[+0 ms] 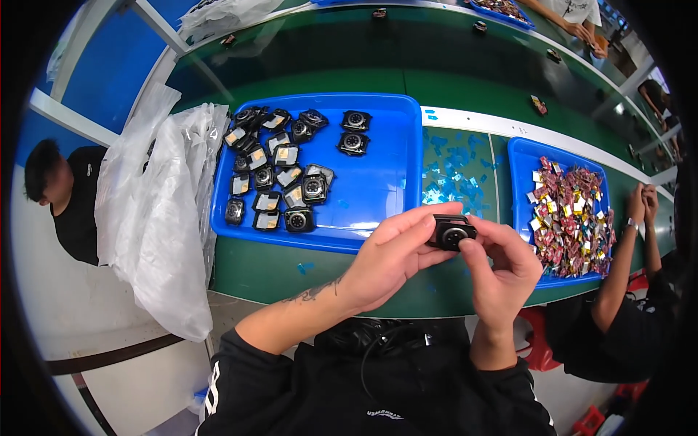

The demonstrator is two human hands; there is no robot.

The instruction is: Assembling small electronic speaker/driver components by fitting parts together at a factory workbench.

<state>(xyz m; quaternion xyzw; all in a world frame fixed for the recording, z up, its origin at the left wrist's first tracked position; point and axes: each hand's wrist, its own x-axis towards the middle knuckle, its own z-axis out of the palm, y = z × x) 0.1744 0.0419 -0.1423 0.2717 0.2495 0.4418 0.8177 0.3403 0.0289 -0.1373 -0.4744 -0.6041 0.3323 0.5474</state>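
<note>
Both my hands hold one black smartwatch case (452, 234) over the table's near edge, its round sensor back facing up. My left hand (389, 258) grips it from the left, with the thumb along its upper side. From the right, the thumb and fingers of my right hand (502, 269) pinch its other side. Beyond my left forearm lies a blue tray (378, 196) with several watch cases like it, some showing round backs and others silvery insides. Two cases (355, 132) sit apart at the tray's upper right.
A second blue tray (518, 174) at the right holds a heap of small red, white and yellow parts (571, 218). Blue film scraps (454, 167) litter the green table between the trays. Clear plastic bags (160, 211) hang at the left. Other people stand nearby; a dark conveyor (436, 87) runs behind.
</note>
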